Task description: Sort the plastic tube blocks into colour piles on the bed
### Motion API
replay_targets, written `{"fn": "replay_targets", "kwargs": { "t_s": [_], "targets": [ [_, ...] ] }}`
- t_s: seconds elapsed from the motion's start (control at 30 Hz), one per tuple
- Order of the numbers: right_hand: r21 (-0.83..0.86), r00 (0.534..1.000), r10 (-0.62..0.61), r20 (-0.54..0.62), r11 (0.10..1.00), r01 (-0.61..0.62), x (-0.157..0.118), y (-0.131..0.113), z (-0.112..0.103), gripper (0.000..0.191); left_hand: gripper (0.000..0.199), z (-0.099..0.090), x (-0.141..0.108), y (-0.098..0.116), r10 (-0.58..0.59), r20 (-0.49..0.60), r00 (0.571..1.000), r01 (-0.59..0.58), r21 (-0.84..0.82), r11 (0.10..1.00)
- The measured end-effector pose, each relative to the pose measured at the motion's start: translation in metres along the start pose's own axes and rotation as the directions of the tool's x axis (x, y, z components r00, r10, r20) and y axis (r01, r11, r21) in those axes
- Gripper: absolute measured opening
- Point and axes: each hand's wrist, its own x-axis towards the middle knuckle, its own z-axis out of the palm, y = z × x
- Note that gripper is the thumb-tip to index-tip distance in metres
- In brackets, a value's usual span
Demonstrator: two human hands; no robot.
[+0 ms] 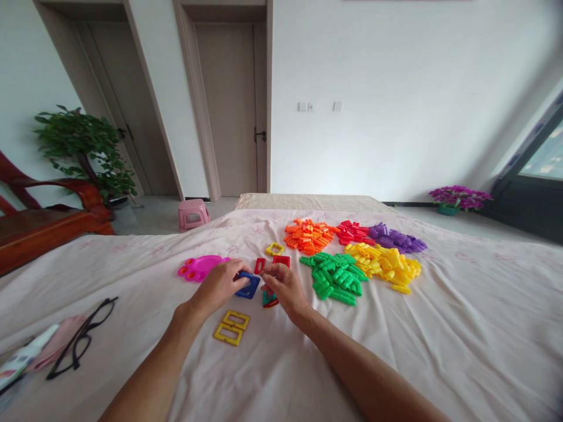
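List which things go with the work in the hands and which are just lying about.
Likely with the work: blue frame, red frame, yellow frames, perhaps the coloured piles.
Just lying about: black glasses, white tube, pink cloth, pink stool.

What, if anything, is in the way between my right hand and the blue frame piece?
Nothing visible stands between your right hand and the blue frame piece, which your left hand touches. The small red frame lies just beyond the gap.

The left hand (pixel 222 282) partly hides the blue frame (pixel 254 288).
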Motion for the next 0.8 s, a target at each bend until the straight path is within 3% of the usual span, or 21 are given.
{"fn": "replay_targets", "kwargs": {
  "t_s": [0.13, 0.23, 0.47, 0.7, 0.8],
  "targets": [
    [-0.17, 0.991, -0.135, -0.006, 0.977, 0.132, 0.002, 0.004, -0.007, 0.017, 0.027, 0.009, 0.005, -0.024, -0.224, -0.197, 0.954, 0.194, -0.161, 0.968],
    [-0.367, 0.972, -0.232, 0.031, 0.902, 0.227, 0.001, 0.004, -0.011, 0.022, 0.034, 0.019, 0.007, -0.039, -0.331, -0.24, 0.913, 0.285, -0.208, 0.936],
    [-0.54, 0.962, -0.263, 0.07, 0.801, 0.258, -0.002, 0.006, -0.012, 0.027, 0.027, 0.024, 0.007, -0.05, -0.321, -0.301, 0.898, 0.308, -0.09, 0.947],
    [-0.783, 0.931, -0.281, 0.234, 0.512, 0.352, -0.011, -0.002, -0.009, 0.03, 0.024, 0.023, 0.004, -0.041, -0.324, -0.268, 0.907, 0.337, 0.005, 0.941],
    [-0.831, 0.935, -0.238, 0.264, 0.437, 0.346, -0.016, -0.006, -0.006, 0.028, 0.033, 0.019, 0.003, -0.043, -0.357, -0.169, 0.919, 0.346, -0.091, 0.934]
  ]
}}
